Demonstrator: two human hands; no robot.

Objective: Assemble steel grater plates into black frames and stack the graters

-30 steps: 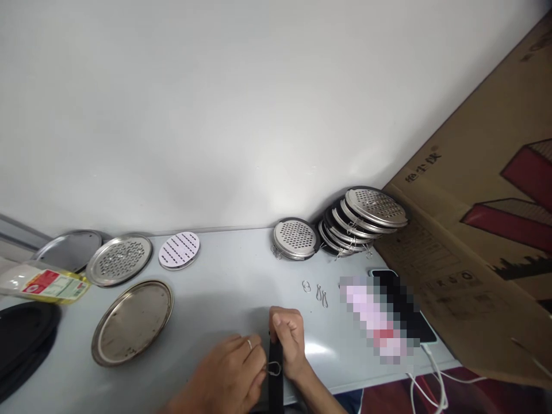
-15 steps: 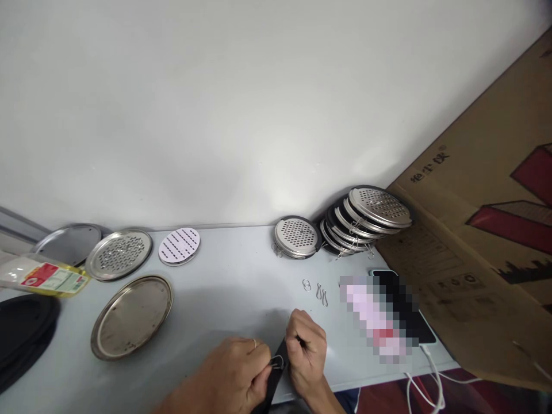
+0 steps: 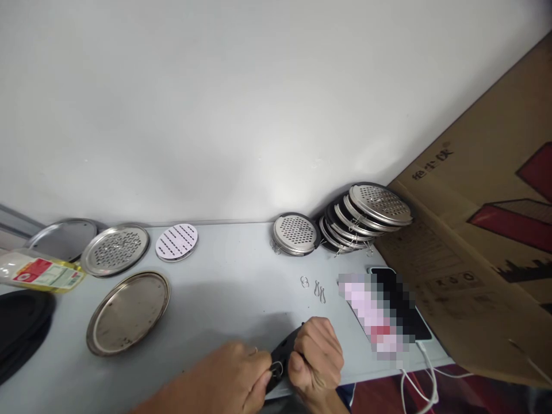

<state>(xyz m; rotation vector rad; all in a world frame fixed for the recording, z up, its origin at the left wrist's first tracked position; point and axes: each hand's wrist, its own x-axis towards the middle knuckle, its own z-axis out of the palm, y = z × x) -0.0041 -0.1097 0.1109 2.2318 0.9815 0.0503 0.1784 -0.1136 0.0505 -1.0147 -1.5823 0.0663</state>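
My left hand (image 3: 235, 371) is closed, its thumb and finger pinching a small metal wire ring (image 3: 277, 368) at a flat black piece (image 3: 284, 347). My right hand (image 3: 318, 355) is curled round the other side of that black piece, which is tilted and seen nearly edge-on between the hands. Both fists hide much of the piece, and I cannot tell its full shape. Beyond the right hand lie a pair of loose metal rings (image 3: 305, 282) and two small metal clips (image 3: 319, 291) on the grey table (image 3: 215, 305).
To the right, round perforated metal plates with black rims form a stack (image 3: 379, 204) beside a cardboard box (image 3: 474, 241); a phone (image 3: 399, 305) is cabled nearby. At left are a metal tray (image 3: 129, 313), perforated discs (image 3: 176, 241), a bottle (image 3: 47, 271) and black discs (image 3: 21, 328).
My right hand has turned and shifted slightly right, showing more of the black piece between the hands. The left hand keeps its pinch at the wire ring. The view has shifted slightly.
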